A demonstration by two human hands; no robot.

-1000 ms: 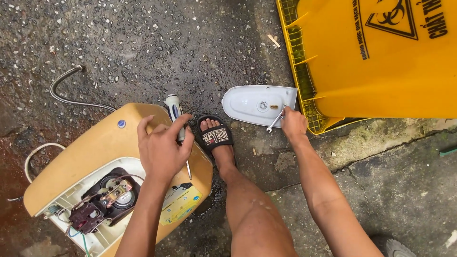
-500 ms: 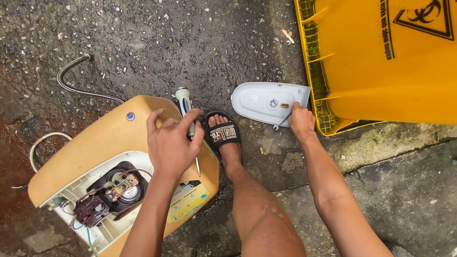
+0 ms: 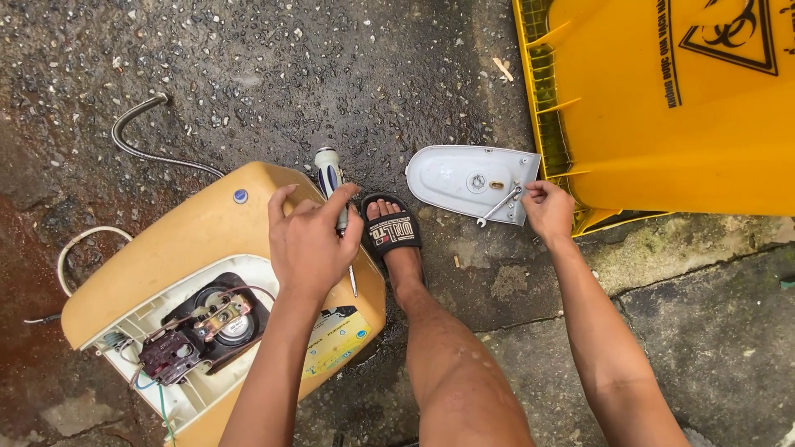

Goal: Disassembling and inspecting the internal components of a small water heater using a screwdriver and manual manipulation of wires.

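one screwdriver (image 3: 333,192) gripped in closed left hand (image 3: 310,240) on one yellow heater (image 3: 190,248); right hand (image 3: 548,209) fingers pinch one wrench (image 3: 499,204) on one grey cover (image 3: 472,182).

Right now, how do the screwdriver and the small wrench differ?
The screwdriver has a thick white and dark blue handle with a thin shaft; the wrench is slim bare metal. The screwdriver lies on the yellow appliance casing under the left hand; the wrench rests on the grey cover plate, its end at the right hand. Both are small hand tools.
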